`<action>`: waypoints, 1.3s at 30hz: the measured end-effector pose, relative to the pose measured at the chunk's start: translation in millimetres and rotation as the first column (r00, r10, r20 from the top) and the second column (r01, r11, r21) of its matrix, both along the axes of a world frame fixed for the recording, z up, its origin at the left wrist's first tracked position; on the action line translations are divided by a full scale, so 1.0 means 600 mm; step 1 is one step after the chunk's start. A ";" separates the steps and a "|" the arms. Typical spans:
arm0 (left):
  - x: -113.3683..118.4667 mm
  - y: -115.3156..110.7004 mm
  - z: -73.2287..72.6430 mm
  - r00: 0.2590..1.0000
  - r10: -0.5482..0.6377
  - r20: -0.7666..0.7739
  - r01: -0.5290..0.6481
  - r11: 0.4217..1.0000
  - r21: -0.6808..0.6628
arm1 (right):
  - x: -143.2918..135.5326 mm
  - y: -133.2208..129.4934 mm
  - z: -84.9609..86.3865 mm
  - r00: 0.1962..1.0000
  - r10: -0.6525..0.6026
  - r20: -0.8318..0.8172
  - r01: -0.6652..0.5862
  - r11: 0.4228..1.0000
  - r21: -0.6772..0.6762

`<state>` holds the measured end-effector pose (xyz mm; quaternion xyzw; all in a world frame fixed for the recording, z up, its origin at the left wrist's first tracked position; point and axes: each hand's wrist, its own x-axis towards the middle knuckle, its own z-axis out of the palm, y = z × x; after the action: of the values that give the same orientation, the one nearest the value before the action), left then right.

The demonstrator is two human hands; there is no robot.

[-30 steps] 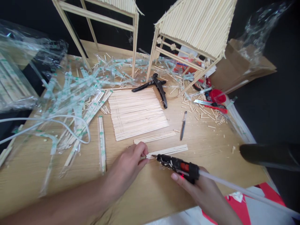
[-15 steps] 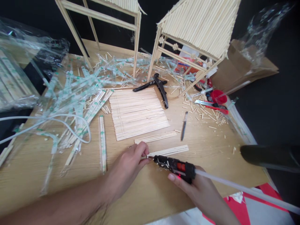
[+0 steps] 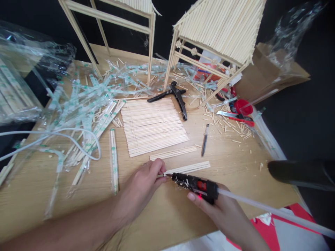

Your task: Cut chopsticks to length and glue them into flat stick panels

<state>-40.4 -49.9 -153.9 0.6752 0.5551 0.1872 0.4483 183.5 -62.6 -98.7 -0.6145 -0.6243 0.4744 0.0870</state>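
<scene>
My right hand point(image 3: 222, 205) is wrapped round a black glue gun point(image 3: 196, 184), with a long clear glue stick point(image 3: 261, 208) coming out of its back. The gun's nozzle points left and meets the fingertips of my left hand point(image 3: 149, 176). Those fingers pinch the end of a small wooden stick, mostly hidden. Just behind the nozzle lies a narrow strip of joined sticks point(image 3: 193, 167), and farther back a second strip point(image 3: 174, 152). Beyond them is a flat panel of sticks point(image 3: 154, 127).
A black hand tool point(image 3: 178, 96) lies at the panel's back edge, a pen point(image 3: 205, 140) to its right. Two stick structures point(image 3: 222, 31) stand behind. Wrappers point(image 3: 86, 94), a white cable point(image 3: 73, 134) and wrapped chopsticks point(image 3: 114, 161) are left; a cutter point(image 3: 235, 117) and stick scraps right.
The whole view has shifted very slightly. Both hands and the glue gun keep the same pose.
</scene>
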 end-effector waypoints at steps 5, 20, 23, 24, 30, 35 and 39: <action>-0.001 0.001 0.007 1.000 0.002 0.012 -0.002 1.000 -0.015 | -0.001 0.010 0.017 1.000 0.003 -0.029 -0.004 0.999 -0.032; 0.000 -0.001 0.001 1.000 0.008 0.009 -0.008 1.000 -0.001 | 0.032 0.011 0.025 0.993 -0.030 0.114 0.031 0.999 -0.010; 0.000 -0.001 -0.001 1.000 0.005 -0.001 -0.005 1.000 -0.002 | 0.046 0.008 0.023 0.985 -0.066 0.162 0.064 0.998 0.017; 0.000 -0.001 -0.001 1.000 0.004 -0.006 -0.004 1.000 -0.003 | 0.050 0.007 0.021 0.981 -0.082 0.176 0.078 0.996 0.034; 0.000 -0.006 -0.005 0.999 0.008 -0.033 -0.007 1.000 0.007 | 0.079 0.000 0.009 0.954 -0.191 0.231 0.160 0.976 0.145; 0.000 -0.003 -0.005 1.000 0.006 -0.016 -0.006 1.000 0.006 | 0.090 0.002 0.013 0.941 -0.204 0.269 0.161 0.971 0.174; 0.000 -0.002 -0.004 1.000 -0.001 -0.012 0.001 1.000 0.022 | 0.088 0.002 0.015 0.948 -0.179 0.263 0.144 0.979 0.145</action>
<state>-40.3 -51.3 -156.3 0.6814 0.5555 0.1892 0.4375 236.1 -61.3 -89.9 -0.7168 -0.6061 0.3361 0.0765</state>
